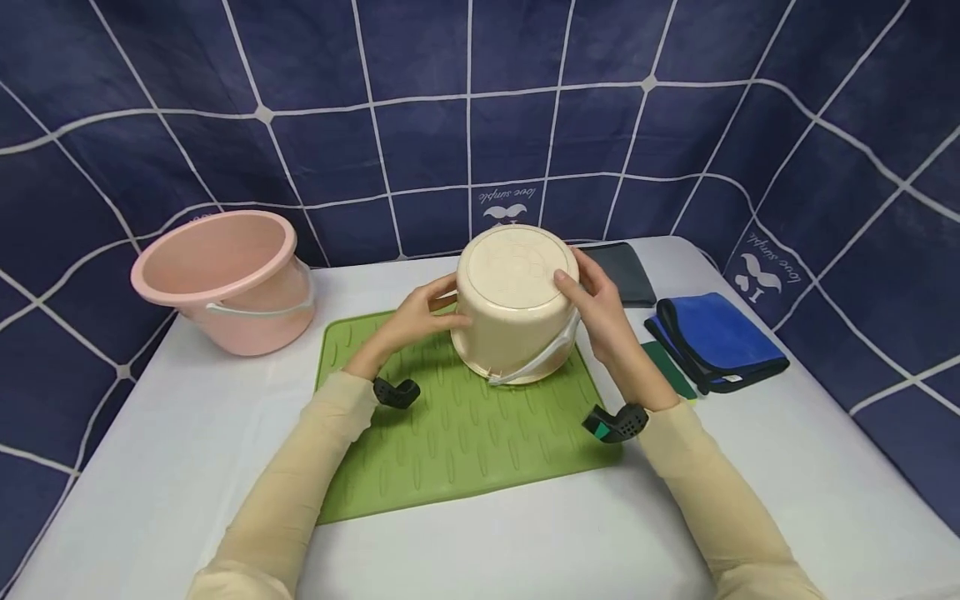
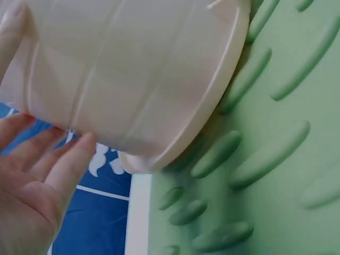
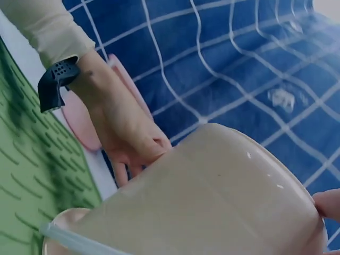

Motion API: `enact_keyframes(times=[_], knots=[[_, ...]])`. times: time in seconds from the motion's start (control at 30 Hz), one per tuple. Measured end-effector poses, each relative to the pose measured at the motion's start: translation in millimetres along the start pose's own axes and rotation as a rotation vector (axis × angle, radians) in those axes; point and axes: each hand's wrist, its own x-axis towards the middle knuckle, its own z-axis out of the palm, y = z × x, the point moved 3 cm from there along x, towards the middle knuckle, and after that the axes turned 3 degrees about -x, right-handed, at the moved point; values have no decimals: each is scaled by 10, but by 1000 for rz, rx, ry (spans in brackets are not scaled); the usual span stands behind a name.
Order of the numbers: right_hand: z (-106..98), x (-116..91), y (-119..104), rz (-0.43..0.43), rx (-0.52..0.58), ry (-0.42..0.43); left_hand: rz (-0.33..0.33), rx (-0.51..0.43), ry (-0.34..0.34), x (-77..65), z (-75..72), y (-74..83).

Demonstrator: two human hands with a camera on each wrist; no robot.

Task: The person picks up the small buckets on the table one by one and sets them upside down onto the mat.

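Observation:
A cream bucket (image 1: 510,333) stands upside down over the green ribbed mat (image 1: 465,442), its flat base facing up and leaning slightly toward me. Its pale handle (image 1: 536,358) hangs across the near right side. My left hand (image 1: 416,321) holds the bucket's left side, thumb in front and fingers toward the back. At the upper right, my right hand (image 1: 600,308) grips the base edge, with the thumb on the base and the fingers partly hidden behind. In the left wrist view the bucket's rim (image 2: 212,101) is right at the mat's ridges.
A pink bucket (image 1: 255,321) stands upright at the left on the white table (image 1: 210,433). To the right lie a folded blue cloth (image 1: 720,333), a dark grey cloth (image 1: 621,273) and a dark green flat piece (image 1: 667,371). Navy checked fabric (image 1: 420,150) rises behind the table.

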Motion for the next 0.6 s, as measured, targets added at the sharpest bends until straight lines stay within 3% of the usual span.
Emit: enact_keyframes(times=[0.13, 0.3, 0.37, 0.47, 0.6], knots=[[-48, 113, 165, 95, 50, 2, -58, -6, 8, 73, 24, -123], [-43, 158, 210, 136, 51, -12, -92, -7, 15, 62, 9, -149], [-71, 98, 220, 142, 18, -7, -69, 71, 34, 4, -4, -89], [-124, -67, 264, 148, -96, 4, 8, 291, 107, -173, -116, 124], [-164, -329, 400, 220, -244, -20, 153, 556, 278, -496, -504, 564]])
